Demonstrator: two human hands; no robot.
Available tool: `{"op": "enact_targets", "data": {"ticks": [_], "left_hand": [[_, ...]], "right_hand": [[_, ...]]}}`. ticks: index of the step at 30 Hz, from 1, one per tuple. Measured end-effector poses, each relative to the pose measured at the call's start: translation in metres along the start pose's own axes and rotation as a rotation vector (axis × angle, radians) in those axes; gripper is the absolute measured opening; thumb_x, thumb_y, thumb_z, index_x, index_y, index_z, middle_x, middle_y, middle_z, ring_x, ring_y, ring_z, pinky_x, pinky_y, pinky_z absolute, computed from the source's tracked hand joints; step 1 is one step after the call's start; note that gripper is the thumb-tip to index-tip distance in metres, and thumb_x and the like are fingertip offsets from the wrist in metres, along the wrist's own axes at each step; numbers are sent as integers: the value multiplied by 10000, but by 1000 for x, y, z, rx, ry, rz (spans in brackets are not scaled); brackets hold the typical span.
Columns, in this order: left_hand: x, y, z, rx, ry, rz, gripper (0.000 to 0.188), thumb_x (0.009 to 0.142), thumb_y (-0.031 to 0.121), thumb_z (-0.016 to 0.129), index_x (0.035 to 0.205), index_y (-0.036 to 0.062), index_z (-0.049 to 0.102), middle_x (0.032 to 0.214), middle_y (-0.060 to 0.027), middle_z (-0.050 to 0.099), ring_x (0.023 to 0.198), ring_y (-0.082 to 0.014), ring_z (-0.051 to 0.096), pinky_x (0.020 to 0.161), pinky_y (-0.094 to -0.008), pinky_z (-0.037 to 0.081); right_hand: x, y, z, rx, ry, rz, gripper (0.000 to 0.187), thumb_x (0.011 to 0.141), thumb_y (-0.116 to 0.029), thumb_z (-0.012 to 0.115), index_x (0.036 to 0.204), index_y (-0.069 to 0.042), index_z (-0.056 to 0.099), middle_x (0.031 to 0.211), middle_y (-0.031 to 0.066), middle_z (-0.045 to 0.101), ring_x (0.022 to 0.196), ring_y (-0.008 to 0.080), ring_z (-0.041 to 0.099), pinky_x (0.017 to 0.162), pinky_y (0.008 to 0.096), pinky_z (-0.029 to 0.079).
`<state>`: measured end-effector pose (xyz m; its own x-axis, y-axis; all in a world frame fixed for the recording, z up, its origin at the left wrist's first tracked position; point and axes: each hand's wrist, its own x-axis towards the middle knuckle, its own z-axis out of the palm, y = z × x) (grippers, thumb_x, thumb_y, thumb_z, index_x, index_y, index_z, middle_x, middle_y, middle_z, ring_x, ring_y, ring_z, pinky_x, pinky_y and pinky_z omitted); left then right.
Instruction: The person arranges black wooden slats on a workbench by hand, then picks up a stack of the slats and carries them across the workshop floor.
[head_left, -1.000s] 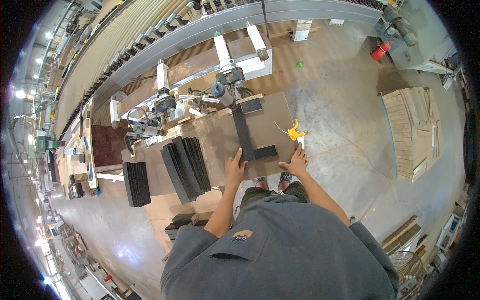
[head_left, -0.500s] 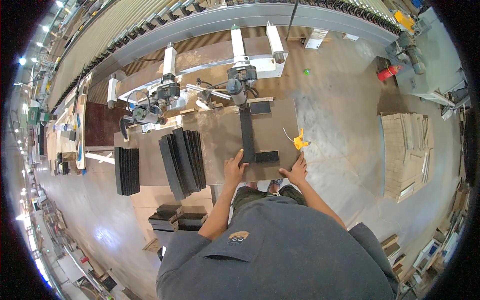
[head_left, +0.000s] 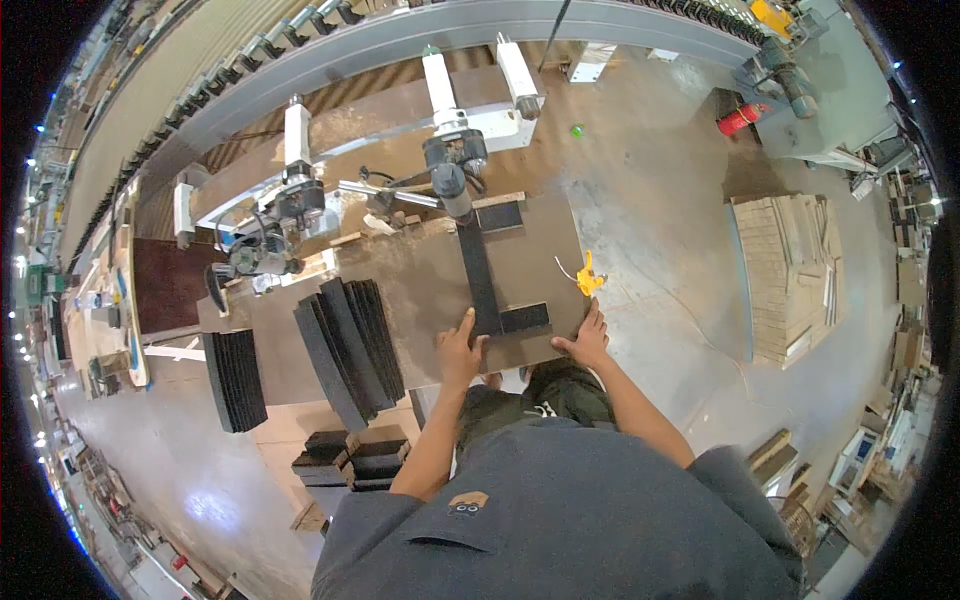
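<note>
A long black strip [head_left: 479, 275] lies on the brown tabletop [head_left: 540, 262]. Its far end is under the dark head of a machine [head_left: 452, 182]. Two short black pieces stick out to its right, a near one [head_left: 525, 317] and a far one [head_left: 500, 215]. My left hand [head_left: 459, 352] rests at the table's near edge, fingers apart, index fingertip beside the strip's near end. With fingers spread, my right hand [head_left: 587, 340] lies on the table's near right corner, right of the near short piece. A yellow tool [head_left: 590, 275] sits just beyond its fingertips.
Left of my hands stand two rows of black strips, a near one [head_left: 350, 345] and a farther one [head_left: 234, 380]. More black pieces [head_left: 350, 460] are stacked below. Other machine heads [head_left: 298, 200] line the far side. Stacked brown boards [head_left: 790, 275] stand right, with a red extinguisher [head_left: 740, 119] beyond.
My view has turned slightly, so the table appears shifted left and tilted. Both hands stay near the front edge, fingers still spread. The strip and short pieces keep their arrangement.
</note>
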<state>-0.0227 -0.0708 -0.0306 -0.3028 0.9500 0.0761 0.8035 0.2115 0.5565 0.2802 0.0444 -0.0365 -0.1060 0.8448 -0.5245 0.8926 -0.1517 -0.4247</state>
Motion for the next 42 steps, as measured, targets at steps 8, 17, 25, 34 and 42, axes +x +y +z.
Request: {"op": "enact_targets", "data": {"ticks": [8, 17, 25, 34, 42], "left_hand": [[-2, 1, 0, -64, 101, 31, 699, 875, 284, 841, 1511, 118, 604, 840, -101, 636, 805, -310, 614, 830, -443, 464], [-5, 6, -7, 23, 30, 48, 680, 944, 309, 786, 1553, 108, 559, 864, -130, 657, 831, -329, 620, 860, -453, 466], [-5, 18, -1, 7, 110, -11, 693, 912, 287, 812, 1548, 149, 574, 920, -149, 684, 874, -347, 623, 896, -476, 470], [-4, 13, -5, -4, 112, -16, 674, 910, 289, 821, 1531, 162, 593, 905, -158, 690, 866, -361, 643, 913, -488, 481], [7, 18, -12, 51, 52, -28, 691, 898, 284, 825, 1538, 187, 583, 1002, -177, 731, 921, -365, 683, 941, -482, 496]], "right_hand": [[-6, -6, -5, -28, -10, 7, 1542, 677, -656, 929, 1709, -102, -74, 1685, 289, 219, 1501, 519, 299, 1164, 692, 304], [-7, 5, 3, 0, 18, 28, 1578, 638, -677, 936, 1707, -99, -71, 1684, 301, 240, 1513, 506, 307, 1170, 692, 301], [2, 3, -4, 31, 21, 16, 1614, 603, -702, 944, 1703, -76, -58, 1670, 310, 254, 1516, 528, 305, 1193, 692, 305], [8, -6, -4, 7, -52, 46, 1619, 617, -700, 944, 1698, -69, -84, 1686, 305, 217, 1531, 519, 286, 1187, 708, 296], [21, -1, 5, 29, -41, 24, 1644, 595, -760, 921, 1694, -42, -67, 1676, 299, 227, 1503, 521, 300, 1158, 719, 315]]}}
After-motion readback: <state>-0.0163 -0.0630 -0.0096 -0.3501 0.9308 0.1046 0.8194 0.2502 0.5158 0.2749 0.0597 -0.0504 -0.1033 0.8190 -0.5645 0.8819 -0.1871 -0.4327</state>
